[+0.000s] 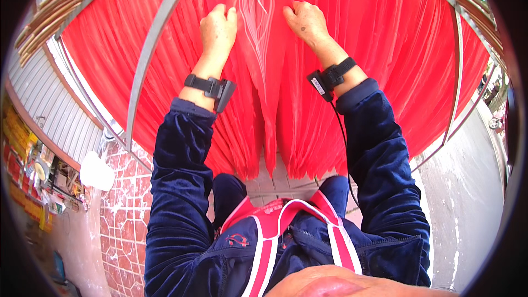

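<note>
A wide curtain of thin red sheer, net-like material [374, 49] hangs in many folds before me. Its exact kind I cannot tell. My left hand [218, 25] is closed on the folds left of the middle. Level with it, my right hand [306, 22] is closed on the folds to the right, the fingers curled out of sight behind the knuckles. Between the two hands, loose pale threads [257, 16] run down through a narrow parting in the red material. Its lower edge hangs in bunches near my knees.
Grey metal bars [144, 66] stand at either side of the material, with bamboo-like poles [66, 8] at the upper corners. At left are a white bucket [97, 171], a corrugated panel [58, 91] and red floor tiles [124, 209]. A black cable [345, 143] hangs from my right wrist strap.
</note>
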{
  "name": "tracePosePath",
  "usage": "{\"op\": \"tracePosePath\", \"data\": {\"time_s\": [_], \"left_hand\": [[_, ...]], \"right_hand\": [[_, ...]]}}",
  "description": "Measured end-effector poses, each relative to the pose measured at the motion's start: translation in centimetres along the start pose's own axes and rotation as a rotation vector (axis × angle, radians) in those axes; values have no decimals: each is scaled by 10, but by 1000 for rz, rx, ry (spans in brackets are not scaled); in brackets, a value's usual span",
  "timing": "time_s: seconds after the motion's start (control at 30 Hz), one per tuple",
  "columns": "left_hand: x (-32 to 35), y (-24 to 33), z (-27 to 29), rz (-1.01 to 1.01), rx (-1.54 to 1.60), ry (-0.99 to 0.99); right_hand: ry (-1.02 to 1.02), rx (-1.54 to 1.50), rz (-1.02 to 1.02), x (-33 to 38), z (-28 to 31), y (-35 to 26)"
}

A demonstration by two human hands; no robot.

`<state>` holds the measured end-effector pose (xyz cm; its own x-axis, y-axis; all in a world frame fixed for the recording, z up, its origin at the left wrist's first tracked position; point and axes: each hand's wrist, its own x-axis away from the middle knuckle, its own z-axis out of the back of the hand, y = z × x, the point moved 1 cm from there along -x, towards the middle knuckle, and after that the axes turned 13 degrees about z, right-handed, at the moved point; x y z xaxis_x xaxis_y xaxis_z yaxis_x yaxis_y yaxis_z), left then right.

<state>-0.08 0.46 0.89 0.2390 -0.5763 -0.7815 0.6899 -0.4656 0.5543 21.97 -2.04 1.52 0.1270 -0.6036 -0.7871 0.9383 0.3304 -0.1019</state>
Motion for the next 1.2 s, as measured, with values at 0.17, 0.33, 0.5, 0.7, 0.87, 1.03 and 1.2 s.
{"op": "tracePosePath", "data": {"time_s": [0.17,0.33,0.5,0.7,0.87,1.03,1.2], "left_hand": [[45,-14,-29,145,-20,-108],[106,-52,-62,302,70,-208],[165,-86,-75,245,193,-186],[164,-96,-79,310,379,-241],[166,-107,-67,238,327,-324],[167,-116,-60,221,314,-352],[165,-126,-50,339,297,-345]], "right_hand": [[-106,-74,-104,45,-51,-7],[75,-252,-157,95,-95,-22],[553,-808,-145,165,-110,-42],[265,-805,-285,184,-118,-48],[201,-646,-301,164,-129,-61],[225,-591,-242,150,-143,-66],[244,-736,-380,163,-146,-54]]}}
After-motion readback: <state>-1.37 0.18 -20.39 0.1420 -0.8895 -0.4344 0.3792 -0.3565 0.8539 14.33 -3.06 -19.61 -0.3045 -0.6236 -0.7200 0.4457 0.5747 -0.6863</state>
